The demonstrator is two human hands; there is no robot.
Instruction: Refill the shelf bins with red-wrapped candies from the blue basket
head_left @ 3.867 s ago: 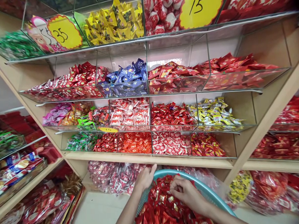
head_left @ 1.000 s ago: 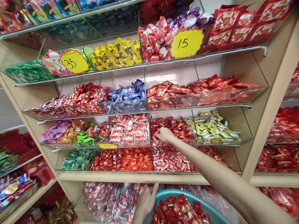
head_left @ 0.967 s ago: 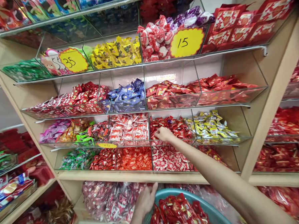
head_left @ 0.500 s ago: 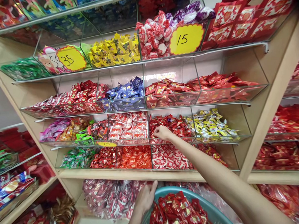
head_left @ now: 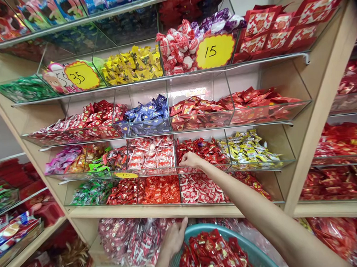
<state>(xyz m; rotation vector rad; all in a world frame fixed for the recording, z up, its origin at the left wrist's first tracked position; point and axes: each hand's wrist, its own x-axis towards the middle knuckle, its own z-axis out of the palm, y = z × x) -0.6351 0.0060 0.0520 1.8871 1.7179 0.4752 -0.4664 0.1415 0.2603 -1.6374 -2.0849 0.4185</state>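
My left hand grips the left side of a teal plastic basket, its thumb up by the rim and its other fingers partly hidden. Red-wrapped candies are heaped inside the basket. My right hand reaches over the front of a clear shelf bin of dark red candies, fingers curled closed at the bin's left part. Whatever those fingers hold, if anything, is hidden. White-and-red packets fill the bin just left of this hand, and yellow-and-white candies the one to the right.
Glass-fronted shelves rise in tiers, with blue candies, yellow candies and a yellow price tag above. A wooden ledge runs beneath the bins. Bagged candies lie below it. A wooden upright stands at right.
The view has shifted slightly. My right hand stays closed at the dark red candy bin, and my left hand remains on the basket.
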